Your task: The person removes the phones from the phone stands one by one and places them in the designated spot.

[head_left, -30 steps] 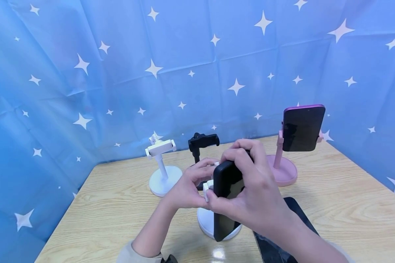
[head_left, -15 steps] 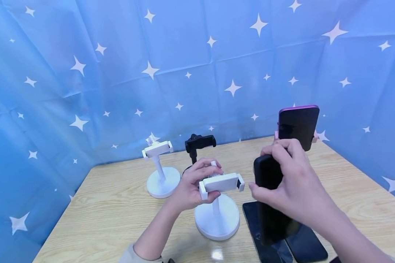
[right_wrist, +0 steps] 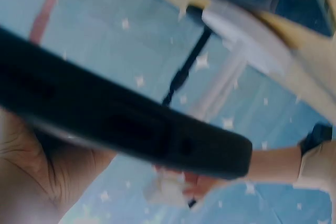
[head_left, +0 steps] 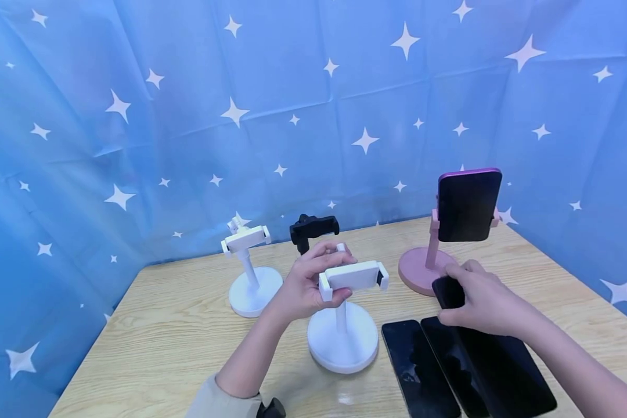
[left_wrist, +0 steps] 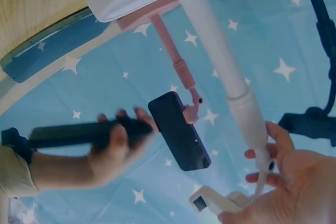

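Black phone [head_left: 507, 366] gripped in my right hand [head_left: 488, 305]; white stand [head_left: 342, 342] gripped in my left hand [head_left: 308, 290].
Tabletop [head_left: 188, 325], near to far: one dark phone [head_left: 418, 366] and a second dark phone [head_left: 449, 351], flat, side by side; the black phone to their right, my fingers and thumb clasping it near its far end; the white stand, upright, my fingers and thumb round its neck near the top; another white stand [head_left: 253, 293], left; pink stand [head_left: 417, 271], right, bearing a purple-edged phone [head_left: 469, 206]; black stand [head_left: 313, 227], partly hidden by my left hand; star-patterned blue curtain [head_left: 188, 145].
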### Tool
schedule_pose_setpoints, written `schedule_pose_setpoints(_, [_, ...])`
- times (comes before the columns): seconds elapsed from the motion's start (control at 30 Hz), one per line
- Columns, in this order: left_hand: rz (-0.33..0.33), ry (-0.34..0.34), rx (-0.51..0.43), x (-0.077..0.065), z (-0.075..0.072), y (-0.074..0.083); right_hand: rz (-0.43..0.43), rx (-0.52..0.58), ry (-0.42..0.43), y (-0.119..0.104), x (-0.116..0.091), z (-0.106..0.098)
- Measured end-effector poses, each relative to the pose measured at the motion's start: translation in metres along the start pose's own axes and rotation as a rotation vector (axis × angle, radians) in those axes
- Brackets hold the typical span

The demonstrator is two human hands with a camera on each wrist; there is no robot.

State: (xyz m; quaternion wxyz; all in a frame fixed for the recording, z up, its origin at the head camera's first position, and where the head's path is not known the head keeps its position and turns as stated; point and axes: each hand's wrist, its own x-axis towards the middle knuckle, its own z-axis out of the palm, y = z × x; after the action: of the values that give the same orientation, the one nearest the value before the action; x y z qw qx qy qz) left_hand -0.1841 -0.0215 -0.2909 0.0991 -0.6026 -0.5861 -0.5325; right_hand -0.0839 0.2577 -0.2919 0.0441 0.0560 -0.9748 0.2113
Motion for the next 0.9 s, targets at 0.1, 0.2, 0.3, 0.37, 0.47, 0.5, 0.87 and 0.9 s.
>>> schedule_pose_setpoints(0.1, [0.019,0.003,0.023,0.007,-0.001,-0.001,0.032,-0.002,-0.08,0.017,0.0,0.006])
schedule_pose_setpoints(0.2, [0.044,-0.002,0.029,0.016,0.0,-0.003,0.058,0.003,-0.146,0.033,0.001,0.01])
schedule_pose_setpoints(0.3, [0.053,0.001,0.043,0.024,0.001,-0.004,0.076,0.016,-0.19,0.048,0.002,0.013])
schedule_pose_setpoints(0.37, [0.031,0.009,0.057,0.029,0.001,-0.005,0.085,0.03,-0.214,0.056,0.002,0.015])
schedule_pose_setpoints(0.47, [0.005,0.028,0.087,0.035,0.002,-0.007,0.099,0.061,-0.238,0.067,0.001,0.018])
schedule_pose_setpoints(0.5, [-0.005,0.033,0.098,0.037,0.003,-0.009,0.099,0.079,-0.247,0.071,0.0,0.019])
schedule_pose_setpoints(0.87, [-0.06,0.072,0.166,0.059,0.015,-0.028,0.159,0.253,-0.317,0.1,-0.001,0.028])
schedule_pose_setpoints(0.9, [-0.063,0.074,0.169,0.061,0.016,-0.03,0.166,0.248,-0.317,0.102,-0.001,0.029])
